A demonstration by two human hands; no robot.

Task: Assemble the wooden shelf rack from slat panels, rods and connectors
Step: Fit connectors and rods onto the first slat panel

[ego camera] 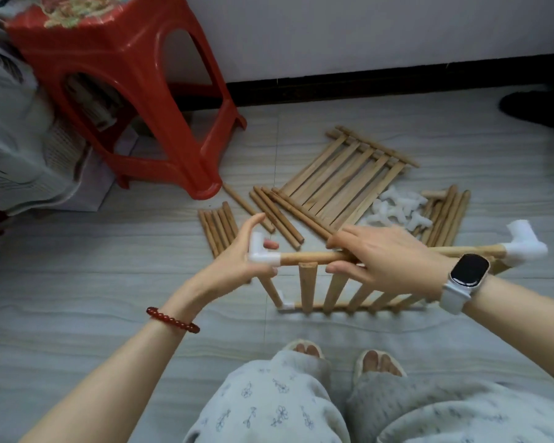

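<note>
Head view showed me looking down at a tiled floor (77, 314), seated, with my knees at the bottom edge. I held a slat panel (339, 292) upright before my feet, its top rod (307, 258) running level from left to right and its slats pointing down toward the floor. My left hand (237, 260) gripped a white corner connector (259, 252) on the rod's left end, thumb and fingers curled round it. My right hand (381, 254) clasped the rod near its middle, fingers over the top and thumb beneath. A second white connector (525, 243) capped the rod's right end. Beyond my hands, a second panel (343, 183) lay flat, its slats angled away to the right, with loose rods (218, 228) on its left and a heap of white connectors (397, 209) on its right. A red stool (125, 75) stood at far left.
</note>
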